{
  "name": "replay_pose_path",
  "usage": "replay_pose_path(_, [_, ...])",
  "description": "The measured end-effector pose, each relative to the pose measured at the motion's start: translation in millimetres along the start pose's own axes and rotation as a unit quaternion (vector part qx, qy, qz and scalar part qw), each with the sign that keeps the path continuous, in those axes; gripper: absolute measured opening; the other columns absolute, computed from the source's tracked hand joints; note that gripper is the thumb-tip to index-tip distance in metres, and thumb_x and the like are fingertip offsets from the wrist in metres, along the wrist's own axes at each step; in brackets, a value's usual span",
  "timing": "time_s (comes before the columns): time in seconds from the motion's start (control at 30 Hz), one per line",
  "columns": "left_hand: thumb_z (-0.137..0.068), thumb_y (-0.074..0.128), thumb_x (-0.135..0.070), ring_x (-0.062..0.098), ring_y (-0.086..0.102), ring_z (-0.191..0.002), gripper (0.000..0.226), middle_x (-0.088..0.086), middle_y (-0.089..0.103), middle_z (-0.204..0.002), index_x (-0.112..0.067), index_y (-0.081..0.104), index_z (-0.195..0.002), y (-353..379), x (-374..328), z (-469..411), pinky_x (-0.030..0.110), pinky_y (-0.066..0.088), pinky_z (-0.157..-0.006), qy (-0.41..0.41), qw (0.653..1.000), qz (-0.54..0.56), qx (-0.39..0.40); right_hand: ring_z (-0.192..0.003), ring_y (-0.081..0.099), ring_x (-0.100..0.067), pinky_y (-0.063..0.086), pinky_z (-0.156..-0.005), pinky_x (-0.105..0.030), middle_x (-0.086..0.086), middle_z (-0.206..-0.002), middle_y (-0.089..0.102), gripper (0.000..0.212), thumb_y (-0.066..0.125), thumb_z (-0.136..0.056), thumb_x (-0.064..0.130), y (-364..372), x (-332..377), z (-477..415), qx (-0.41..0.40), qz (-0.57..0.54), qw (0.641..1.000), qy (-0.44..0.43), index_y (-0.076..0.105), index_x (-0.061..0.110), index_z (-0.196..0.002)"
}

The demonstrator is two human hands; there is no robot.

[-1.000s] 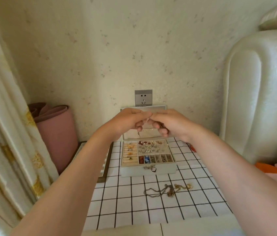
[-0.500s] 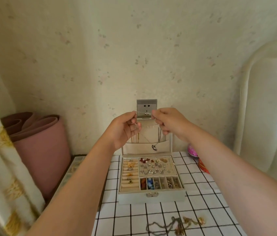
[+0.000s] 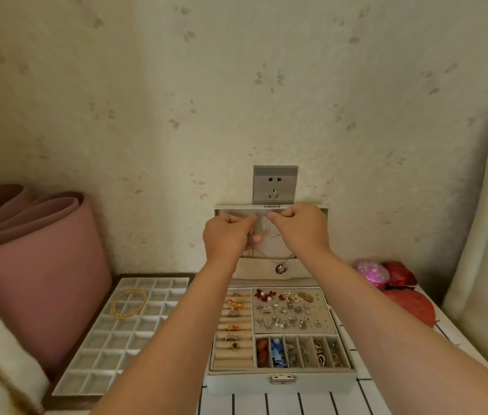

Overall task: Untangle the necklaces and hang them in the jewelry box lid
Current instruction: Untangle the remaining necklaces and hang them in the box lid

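nearest me the cream fabric jewellery box base (image 3: 278, 380) lies open, rings and earrings sorted. beyond it at twelve o'clock, left hand (image 3: 227, 235) and right hand (image 3: 299, 232) each pinch the fine metal chain necklace (image 3: 262, 215) against the upright cream lid (image 3: 325, 211), above its small white hook (image 3: 263, 227). a round dark pendant (image 3: 280, 268) dangles at six o'clock below. if a pinch slips, i'd guess the chain falls and tangles with those hanging.
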State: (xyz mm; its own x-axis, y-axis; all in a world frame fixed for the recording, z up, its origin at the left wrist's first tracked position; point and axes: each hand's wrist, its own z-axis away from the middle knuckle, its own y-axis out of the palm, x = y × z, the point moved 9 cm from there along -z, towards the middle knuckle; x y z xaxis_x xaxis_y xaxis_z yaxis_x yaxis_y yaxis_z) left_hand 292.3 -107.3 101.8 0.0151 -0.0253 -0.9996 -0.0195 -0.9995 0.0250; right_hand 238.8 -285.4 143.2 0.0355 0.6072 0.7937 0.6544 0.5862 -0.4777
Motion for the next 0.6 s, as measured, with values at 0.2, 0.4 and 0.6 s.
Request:
replay_pose_path(0.2, [-0.08, 0.076, -0.024, 0.024, 0.072, -0.058, 0.027, 0.002, 0.067, -0.052, -0.012, 0.067, -0.057, 4.7, 4.5, -3.3, 0.044, 0.062, -0.065, 0.023, 0.996, -0.078, -0.04, -0.043, 0.042, -0.012, 0.035, -0.046, -0.027, 0.0, -0.042, 0.047, 0.044, 0.075, -0.079, 0.033, 7.5, -6.9, 0.5, -0.021, 0.026, 0.999, 0.018, 0.056, 0.012, -0.045])
replay_pose_path(0.4, [-0.083, 0.074, -0.027, 0.021, 0.071, -0.054, 0.023, 0.004, 0.068, -0.053, -0.007, 0.069, -0.071, 8.5, 15.2, -6.2, 0.044, 0.062, -0.064, 0.009, 0.994, -0.104, -0.026, -0.038, 0.043, -0.007, 0.027, -0.037, -0.022, 0.005, -0.04, 0.046, 0.051, 0.077, -0.081, 0.037, 14.3, -24.0, 5.7, 0.033, 0.059, 0.997, 0.046, 0.049, 0.018, -0.042])
replay_pose_path(0.6, [-0.084, 0.071, -0.023, 0.025, 0.072, -0.068, 0.021, 0.0, 0.068, -0.056, -0.01, 0.068, -0.068, 17.3, 33.2, -0.2, 0.046, 0.061, -0.076, 0.014, 0.988, -0.147, 0.043, -0.045, 0.045, -0.013, 0.035, -0.049, -0.025, 0.008, -0.041, 0.047, 0.042, 0.063, -0.089, 0.026, 34.5, -36.9, 17.5, 0.159, 0.091, 0.982, 0.044, 0.052, 0.02, -0.049])
